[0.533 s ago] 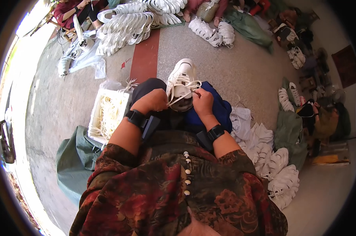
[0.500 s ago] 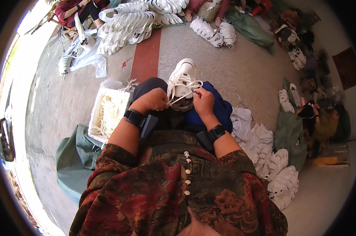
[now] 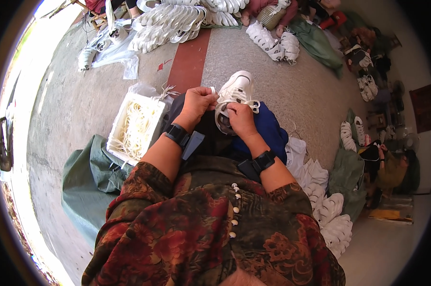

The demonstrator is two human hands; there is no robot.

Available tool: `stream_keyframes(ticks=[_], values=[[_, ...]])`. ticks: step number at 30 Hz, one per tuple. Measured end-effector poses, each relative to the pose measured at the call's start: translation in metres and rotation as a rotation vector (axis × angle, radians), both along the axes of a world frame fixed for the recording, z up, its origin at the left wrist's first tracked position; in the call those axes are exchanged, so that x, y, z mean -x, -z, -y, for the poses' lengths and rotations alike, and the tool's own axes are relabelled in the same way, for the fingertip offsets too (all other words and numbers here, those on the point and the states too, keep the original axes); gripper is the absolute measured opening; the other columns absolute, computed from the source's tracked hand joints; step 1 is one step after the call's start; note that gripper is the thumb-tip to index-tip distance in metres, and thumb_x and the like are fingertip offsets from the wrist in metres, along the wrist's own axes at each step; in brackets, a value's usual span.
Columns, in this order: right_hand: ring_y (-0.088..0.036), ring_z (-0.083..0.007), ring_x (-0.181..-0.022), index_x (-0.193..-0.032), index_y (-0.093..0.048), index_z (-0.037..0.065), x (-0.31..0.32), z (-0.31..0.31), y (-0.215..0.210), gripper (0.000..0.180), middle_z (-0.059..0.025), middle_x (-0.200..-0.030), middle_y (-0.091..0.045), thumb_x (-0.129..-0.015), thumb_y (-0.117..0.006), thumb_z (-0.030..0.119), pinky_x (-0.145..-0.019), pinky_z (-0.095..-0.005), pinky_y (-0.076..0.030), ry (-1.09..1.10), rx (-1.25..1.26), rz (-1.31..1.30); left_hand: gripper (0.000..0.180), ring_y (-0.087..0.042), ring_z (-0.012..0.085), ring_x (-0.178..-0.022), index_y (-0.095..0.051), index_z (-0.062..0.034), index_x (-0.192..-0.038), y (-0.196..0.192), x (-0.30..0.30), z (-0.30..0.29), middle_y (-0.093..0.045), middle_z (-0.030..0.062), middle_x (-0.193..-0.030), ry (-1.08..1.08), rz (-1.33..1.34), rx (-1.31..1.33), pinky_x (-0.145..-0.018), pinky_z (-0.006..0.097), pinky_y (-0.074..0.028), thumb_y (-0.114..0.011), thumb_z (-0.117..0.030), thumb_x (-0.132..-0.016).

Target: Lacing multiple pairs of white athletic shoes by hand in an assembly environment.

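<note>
A white sneaker (image 3: 240, 86) rests at my knees with its toe pointing away from me. Cream shoelace (image 3: 253, 104) loops stand out on its right side. My left hand (image 3: 200, 104) is beside the shoe's left edge, pinching a lace end that sticks up past the fingertips. Over the shoe's opening, my right hand (image 3: 241, 118) has its fingers closed at the tongue; they cover whatever they grip there, probably lace. To my left stands a white foam box (image 3: 114, 136) filled with loose cream laces (image 3: 138, 125).
White sneakers (image 3: 334, 209) lie heaped at my right beside a green cloth (image 3: 344, 178). More white shoe pieces (image 3: 170, 26) are piled at the far left. Another person's hand (image 3: 280, 31) is near shoes (image 3: 272, 43) at the back. A green sack (image 3: 89, 190) lies at my left.
My left hand has moved up and forward along the shoe's left side with a lace end. My right hand has shifted left and inward over the shoe's opening. The view has turned slightly.
</note>
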State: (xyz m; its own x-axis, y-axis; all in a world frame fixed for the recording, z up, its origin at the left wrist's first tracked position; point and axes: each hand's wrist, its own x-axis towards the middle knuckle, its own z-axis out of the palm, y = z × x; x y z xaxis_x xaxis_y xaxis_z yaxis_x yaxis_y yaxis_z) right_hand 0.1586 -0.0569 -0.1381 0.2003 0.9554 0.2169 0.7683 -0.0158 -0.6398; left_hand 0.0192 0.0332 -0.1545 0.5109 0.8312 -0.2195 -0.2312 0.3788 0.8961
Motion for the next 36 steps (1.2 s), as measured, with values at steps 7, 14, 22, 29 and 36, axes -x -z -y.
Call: stream_keyframes(ticks=[7,14,22,29,36], values=[[-0.056,-0.0136,-0.055,-0.081,-0.062,-0.004,-0.002,0.002,0.008,0.013,-0.0089,-0.060,-0.058,-0.076,-0.051,0.002,-0.053,-0.0269,-0.045,-0.003,0.069,-0.195,0.005,-0.058,0.0087,-0.058,-0.061,0.0010,-0.079,0.011,-0.011,0.000,-0.061,0.0043,-0.069,0.049,-0.088,-0.126,-0.054,0.019,-0.048,-0.061,0.004,-0.075],[-0.060,-0.0237,-0.060,-0.081,-0.061,-0.005,0.000,-0.005,0.000,0.014,-0.0161,-0.064,-0.060,-0.074,-0.051,0.003,-0.058,-0.0326,-0.046,0.040,0.166,-0.419,0.007,-0.056,0.0089,-0.056,-0.060,0.0019,-0.076,0.014,-0.023,-0.004,-0.060,0.0042,-0.066,-0.040,-0.264,-0.219,-0.051,0.021,-0.047,-0.060,0.007,-0.071],[-0.060,-0.0370,-0.075,-0.077,-0.060,-0.001,-0.008,-0.003,0.018,0.013,-0.0217,-0.075,-0.060,-0.073,-0.054,0.010,-0.067,-0.0418,-0.047,0.096,0.130,-0.316,0.010,-0.060,0.0248,-0.057,-0.061,-0.0010,-0.070,-0.011,-0.033,0.004,-0.058,0.0141,-0.061,-0.032,-0.622,-0.685,-0.056,0.033,-0.046,-0.062,-0.007,-0.062],[-0.059,-0.0367,-0.075,-0.079,-0.060,0.002,0.022,0.000,0.002,0.012,-0.0195,-0.076,-0.059,-0.073,-0.054,0.010,-0.067,-0.0440,-0.047,0.114,0.072,0.167,0.010,-0.060,0.0342,-0.064,-0.060,-0.0074,-0.069,-0.007,-0.025,0.020,-0.060,0.0153,-0.066,-0.012,-0.929,-1.158,-0.058,0.043,-0.047,-0.055,-0.014,-0.074],[-0.057,-0.0304,-0.073,-0.078,-0.061,0.003,0.006,-0.004,0.016,0.015,-0.0166,-0.078,-0.056,-0.066,-0.059,0.012,-0.068,-0.0382,-0.047,0.043,-0.145,0.308,0.007,-0.060,0.0342,-0.065,-0.059,-0.0071,-0.073,-0.013,-0.026,0.028,-0.061,0.0157,-0.067,0.050,-0.936,-1.195,-0.059,0.042,-0.047,-0.053,-0.011,-0.075]])
